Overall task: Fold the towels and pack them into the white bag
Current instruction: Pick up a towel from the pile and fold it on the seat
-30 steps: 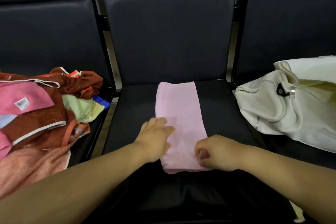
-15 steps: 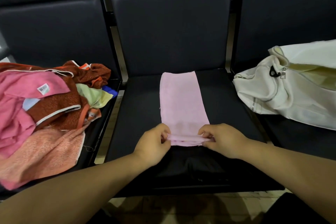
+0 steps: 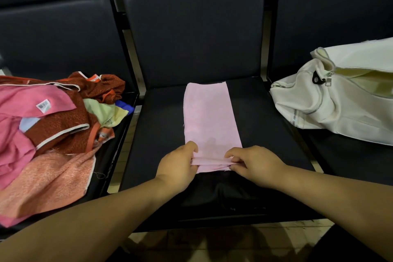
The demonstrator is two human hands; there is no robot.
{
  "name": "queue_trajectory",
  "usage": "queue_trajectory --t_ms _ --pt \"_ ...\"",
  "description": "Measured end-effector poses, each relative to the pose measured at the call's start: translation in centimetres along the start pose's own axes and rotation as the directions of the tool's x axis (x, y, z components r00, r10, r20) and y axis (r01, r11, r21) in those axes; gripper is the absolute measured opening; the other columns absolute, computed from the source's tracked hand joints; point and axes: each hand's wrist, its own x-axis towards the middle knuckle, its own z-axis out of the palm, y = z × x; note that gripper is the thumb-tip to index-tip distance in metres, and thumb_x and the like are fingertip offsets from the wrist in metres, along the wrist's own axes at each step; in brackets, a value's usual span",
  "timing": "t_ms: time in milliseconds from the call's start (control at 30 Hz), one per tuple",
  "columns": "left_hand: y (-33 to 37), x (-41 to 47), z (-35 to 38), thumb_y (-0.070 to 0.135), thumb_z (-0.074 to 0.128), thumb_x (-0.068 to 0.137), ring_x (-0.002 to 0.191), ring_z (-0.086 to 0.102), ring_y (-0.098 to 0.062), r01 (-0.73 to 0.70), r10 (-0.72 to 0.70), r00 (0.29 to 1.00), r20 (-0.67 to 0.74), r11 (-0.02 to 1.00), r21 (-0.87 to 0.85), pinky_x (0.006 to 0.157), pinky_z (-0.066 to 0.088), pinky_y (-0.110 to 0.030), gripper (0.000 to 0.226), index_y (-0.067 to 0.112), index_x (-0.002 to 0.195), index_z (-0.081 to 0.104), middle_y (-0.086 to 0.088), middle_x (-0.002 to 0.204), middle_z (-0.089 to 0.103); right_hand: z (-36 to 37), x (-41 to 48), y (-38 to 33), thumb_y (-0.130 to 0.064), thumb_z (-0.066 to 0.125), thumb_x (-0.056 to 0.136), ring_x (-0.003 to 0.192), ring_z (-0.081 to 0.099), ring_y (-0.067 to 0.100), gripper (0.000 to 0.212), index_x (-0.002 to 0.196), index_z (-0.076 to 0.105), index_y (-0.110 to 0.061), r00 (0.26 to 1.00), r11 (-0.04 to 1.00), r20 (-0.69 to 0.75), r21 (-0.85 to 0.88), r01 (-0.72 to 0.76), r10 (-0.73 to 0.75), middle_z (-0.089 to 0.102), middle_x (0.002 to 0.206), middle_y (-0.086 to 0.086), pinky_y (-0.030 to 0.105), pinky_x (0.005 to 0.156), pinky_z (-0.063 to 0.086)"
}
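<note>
The pale pink towel (image 3: 209, 121) in front of me is folded into a long, narrow strip. It is smooth and flat, with a few loose threads along its edges. It lies on the middle seat (image 3: 161, 134) of 3 dark chairs, roughly central on the cushion.

My left hand (image 3: 177, 166) pinches the near left corner, its fingers curled round the layers. My right hand (image 3: 253, 164) pinches the near right corner in the same way, its fingers bent over the edge. Between my 2 hands the near end is raised a little off the cushion and shows as stacked layers, while the rest lies flat.

The strip's long axis runs straight away from me, and its far end reaches the foot of the backrest.

On the seat to my right sits the white bag (image 3: 331, 108), its top gaping open, well apart from the towel. On the seat to my left lies a heap of unfolded towels (image 3: 53, 130) in pink, rust, orange and yellow.
</note>
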Motion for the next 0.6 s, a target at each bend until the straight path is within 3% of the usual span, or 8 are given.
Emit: queue_trajectory --t_ms 133,200,333,467,600 --pt "-0.3 -0.1 -0.9 0.013 0.064 0.088 0.084 0.056 -0.01 -0.046 0.045 0.999 -0.021 0.997 -0.056 0.071 0.047 -0.019 0.035 0.029 0.117 0.052 0.014 0.1 0.056 0.1 0.1 0.3 -0.042 0.06 0.098 0.105 0.066 0.01 0.032 0.13 0.059 -0.036 1.0 1.0 0.022 0.004 0.008 -0.008 0.073 0.118 -0.013 0.023 0.087 0.051" --pt "-0.6 -0.3 -1.1 0.007 0.064 0.086 0.08 0.056 -0.007 -0.049 0.059 0.997 0.053 0.984 -0.171 0.068 0.043 -0.012 0.033 0.03 0.109 0.055 0.017 0.098 0.057 -0.2 0.2 0.4 -0.042 0.062 0.097 0.106 0.066 0.008 0.034 0.13 0.06 -0.035 0.999 1.0 0.039 0.027 0.015 -0.016 0.073 0.117 -0.013 0.023 0.089 0.052" --pt "-1.6 -0.6 -1.4 0.012 0.068 0.09 0.089 0.063 -0.002 -0.03 0.108 0.964 0.243 0.952 -0.305 0.079 0.05 -0.017 0.026 0.034 0.101 0.062 0.017 0.099 0.067 -0.6 0.0 0.6 -0.045 0.062 0.096 0.106 0.066 0.004 0.036 0.131 0.061 -0.035 0.998 0.997 0.056 0.078 0.014 -0.019 0.073 0.115 -0.016 0.021 0.091 0.052" --pt "-2.5 -0.5 -2.0 0.025 0.071 0.092 0.101 0.06 0.003 -0.044 0.129 0.943 0.308 0.962 -0.27 0.088 0.045 -0.011 0.032 0.046 0.111 0.056 0.02 0.105 0.069 -0.7 -0.2 0.6 -0.044 0.061 0.097 0.106 0.066 0.003 0.036 0.133 0.06 -0.036 0.998 0.997 0.064 0.076 0.024 -0.029 0.072 0.118 -0.016 0.019 0.09 0.05" --pt "-2.9 -0.6 -2.7 0.026 0.069 0.093 0.116 0.05 0.005 -0.118 0.173 0.92 0.351 0.978 -0.173 0.098 0.038 -0.011 0.04 0.046 0.122 0.052 0.026 0.114 0.064 -0.7 -0.6 0.6 -0.04 0.062 0.097 0.102 0.065 0.002 0.04 0.136 0.057 -0.036 0.997 0.997 0.069 0.077 0.019 -0.024 0.07 0.122 -0.014 0.014 0.086 0.046"
